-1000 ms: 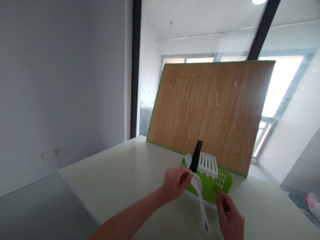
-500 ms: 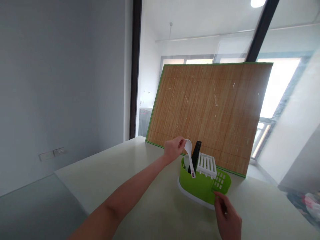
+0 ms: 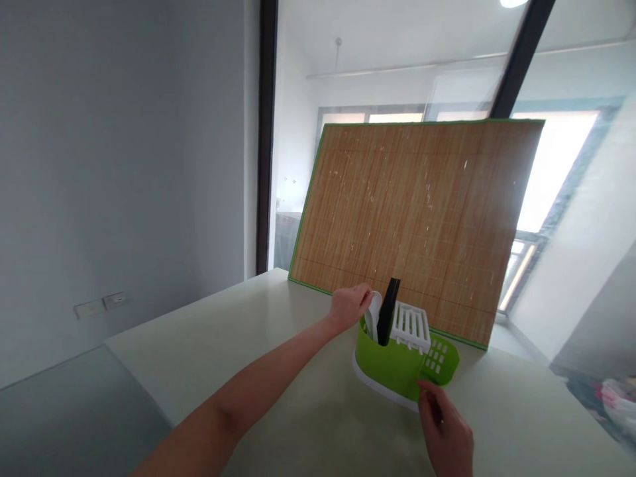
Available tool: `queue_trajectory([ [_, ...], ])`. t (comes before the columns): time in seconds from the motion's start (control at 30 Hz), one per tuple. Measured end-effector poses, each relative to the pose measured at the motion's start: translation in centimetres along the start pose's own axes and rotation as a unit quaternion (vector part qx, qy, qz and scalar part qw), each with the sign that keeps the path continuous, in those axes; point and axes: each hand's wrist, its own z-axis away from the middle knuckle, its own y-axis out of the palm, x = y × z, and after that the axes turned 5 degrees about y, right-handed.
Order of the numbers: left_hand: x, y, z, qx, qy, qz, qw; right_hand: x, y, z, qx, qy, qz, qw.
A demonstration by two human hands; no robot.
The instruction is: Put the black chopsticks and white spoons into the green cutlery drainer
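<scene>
A green utensil holder (image 3: 387, 364) with a white base stands on the table. My left hand (image 3: 350, 306) pinches a white spoon (image 3: 376, 305) by its bowl end, with the handle down inside the holder's left compartment. Another pale utensil is partly hidden beside it there. Black chopsticks (image 3: 389, 311) lean upright just right of the spoon. A white slotted rack (image 3: 410, 326) covers the holder's middle. My right hand (image 3: 446, 427) is closed, thumb and finger pinching the holder's front right edge.
The white table (image 3: 308, 397) extends around the holder. Behind it a bamboo mat (image 3: 417, 218) with a green border leans against the glass partition. A grey wall (image 3: 124, 165) with sockets rises on the left.
My left hand has lowered the spoon, so its handle has gone from in front of the holder into the left compartment. My right hand has shifted slightly left along the holder's edge.
</scene>
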Motion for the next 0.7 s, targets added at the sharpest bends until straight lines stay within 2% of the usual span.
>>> queue_trajectory([
  [0.13, 0.4, 1.6, 1.1, 0.085, -0.022, -0.015, 0.996, -0.1, 0.1, -0.1, 0.006, -0.008, 0.019, 1.000],
  [0.2, 0.7, 2.1, 1.3, 0.102, -0.025, -0.024, 0.994, 0.3, 0.0, -0.2, 0.008, -0.013, 0.027, 1.000],
  [0.43, 0.8, 2.5, 1.8, 0.116, -0.005, -0.061, 0.991, 0.7, -0.2, 0.0, 0.012, -0.030, 0.028, 0.999],
  [0.7, 0.2, 1.3, 1.7, 0.120, 0.053, -0.116, 0.985, 0.8, 0.3, 0.2, 0.045, -0.003, 0.037, 0.998],
])
